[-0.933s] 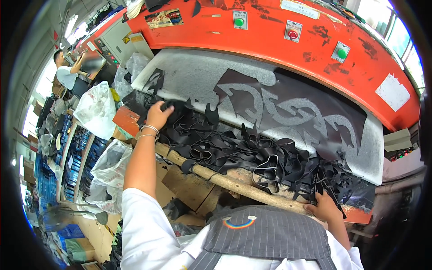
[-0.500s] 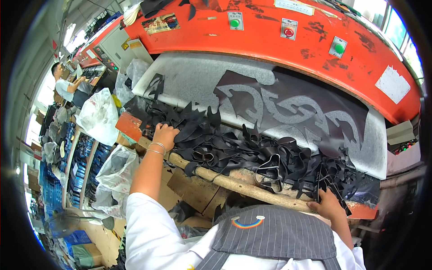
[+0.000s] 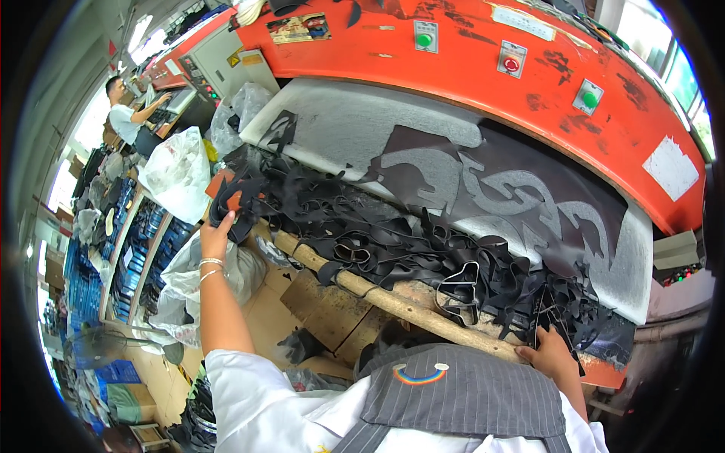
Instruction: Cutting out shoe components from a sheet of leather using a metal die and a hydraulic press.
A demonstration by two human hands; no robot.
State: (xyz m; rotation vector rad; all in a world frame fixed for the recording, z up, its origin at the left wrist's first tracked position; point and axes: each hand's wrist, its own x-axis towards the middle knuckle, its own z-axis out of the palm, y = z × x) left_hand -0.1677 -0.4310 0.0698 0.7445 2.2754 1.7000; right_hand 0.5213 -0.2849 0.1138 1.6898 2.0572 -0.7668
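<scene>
My left hand (image 3: pixel 217 232) is closed on dark leather scraps (image 3: pixel 240 192) at the left end of the bench, beyond the wooden pole. My right hand (image 3: pixel 555 355) rests near the pole's right end. Its fingers curl in among a thin dark-edged piece and the scraps, and what they grip is partly hidden. Between my hands runs a long heap of black leather offcuts (image 3: pixel 393 249). A metal cutting die (image 3: pixel 459 293) stands in the heap. Behind it, a dark leather sheet (image 3: pixel 529 185) with curved cut-outs lies on the pale cutting board (image 3: pixel 343 121).
The wooden pole (image 3: pixel 400 307) runs along the bench's near edge. An orange press beam (image 3: pixel 468 57) with green and red buttons spans the back. At left are white plastic bags (image 3: pixel 177 170) and a rack of blue dies (image 3: pixel 128 264). A person (image 3: pixel 127 117) works farther off.
My left hand has moved left and nearer me from the heap, with dark scraps now in it. My right hand has stayed almost in place. The view has shifted slightly.
</scene>
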